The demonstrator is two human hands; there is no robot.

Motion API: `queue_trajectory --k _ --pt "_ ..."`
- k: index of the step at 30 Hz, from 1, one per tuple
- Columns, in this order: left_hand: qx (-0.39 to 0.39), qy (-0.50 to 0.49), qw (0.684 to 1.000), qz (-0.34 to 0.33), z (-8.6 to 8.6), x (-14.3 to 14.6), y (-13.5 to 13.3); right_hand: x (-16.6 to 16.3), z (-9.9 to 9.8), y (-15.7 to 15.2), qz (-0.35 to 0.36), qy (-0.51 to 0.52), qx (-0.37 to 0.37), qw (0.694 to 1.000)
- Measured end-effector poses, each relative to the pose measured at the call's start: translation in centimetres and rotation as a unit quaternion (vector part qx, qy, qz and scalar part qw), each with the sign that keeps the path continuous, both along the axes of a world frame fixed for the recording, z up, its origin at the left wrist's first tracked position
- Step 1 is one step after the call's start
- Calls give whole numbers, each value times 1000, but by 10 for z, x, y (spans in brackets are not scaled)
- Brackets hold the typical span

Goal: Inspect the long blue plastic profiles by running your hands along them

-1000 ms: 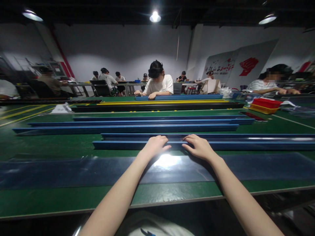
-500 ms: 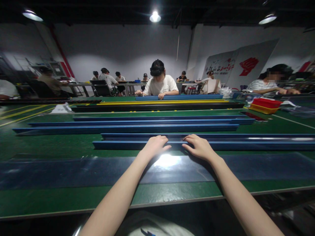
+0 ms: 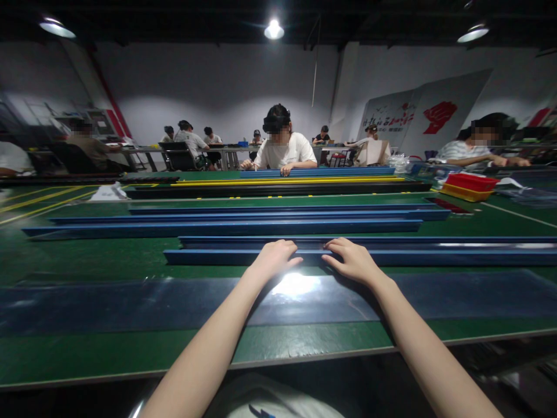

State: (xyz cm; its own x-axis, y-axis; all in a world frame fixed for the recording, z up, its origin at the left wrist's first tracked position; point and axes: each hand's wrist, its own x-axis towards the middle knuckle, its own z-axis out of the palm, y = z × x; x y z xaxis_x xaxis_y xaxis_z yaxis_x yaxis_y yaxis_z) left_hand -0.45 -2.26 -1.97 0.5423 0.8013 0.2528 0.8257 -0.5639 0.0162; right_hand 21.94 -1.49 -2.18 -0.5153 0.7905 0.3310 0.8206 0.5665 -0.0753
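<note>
Two long blue channel-shaped strips lie crosswise in front of me, a near blue strip (image 3: 409, 258) and a far blue strip (image 3: 409, 241) close behind it. My left hand (image 3: 276, 256) is closed on the near strip, with its fingers curled over the top and its thumb at the front side. A short way to the right, my right hand (image 3: 351, 259) grips the same strip in a mirrored pose. The fingertips are partly hidden. Nearer to me, a long clear plastic sheet (image 3: 183, 305) lies flat under my forearms, with lamp glare on it.
Beyond lie several more blue strips (image 3: 226, 226) and black and yellow strips (image 3: 282, 188) on the green table (image 3: 108, 357). A red and yellow bin (image 3: 469, 187) stands at right. A co-worker (image 3: 285, 148) sits opposite, one hand on blue strips.
</note>
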Motion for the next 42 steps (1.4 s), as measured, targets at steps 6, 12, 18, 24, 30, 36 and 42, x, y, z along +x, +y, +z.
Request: queue_trajectory --k 6,12,18,24,30,36,42 --pt "-6 3 1000 1 0 0 0 0 -1 1 2 2 -1 1000" --pt "-7 0 1000 4 2 1 -1 0 0 1 -3 -5 1 1000" --pt "-5 2 1000 3 2 1 -1 -1 0 0 -3 -1 0 1000" --pt "-1 4 1000 1 2 0 -1 -1 0 0 1 3 6 1000" --pt "4 4 1000 0 1 0 0 -1 0 0 3 8 6 1000" --pt "4 12 1000 2 1 0 1 0 -2 1 4 8 12 1000" --pt "7 8 1000 0 0 0 0 0 -2 1 5 7 12 1000"
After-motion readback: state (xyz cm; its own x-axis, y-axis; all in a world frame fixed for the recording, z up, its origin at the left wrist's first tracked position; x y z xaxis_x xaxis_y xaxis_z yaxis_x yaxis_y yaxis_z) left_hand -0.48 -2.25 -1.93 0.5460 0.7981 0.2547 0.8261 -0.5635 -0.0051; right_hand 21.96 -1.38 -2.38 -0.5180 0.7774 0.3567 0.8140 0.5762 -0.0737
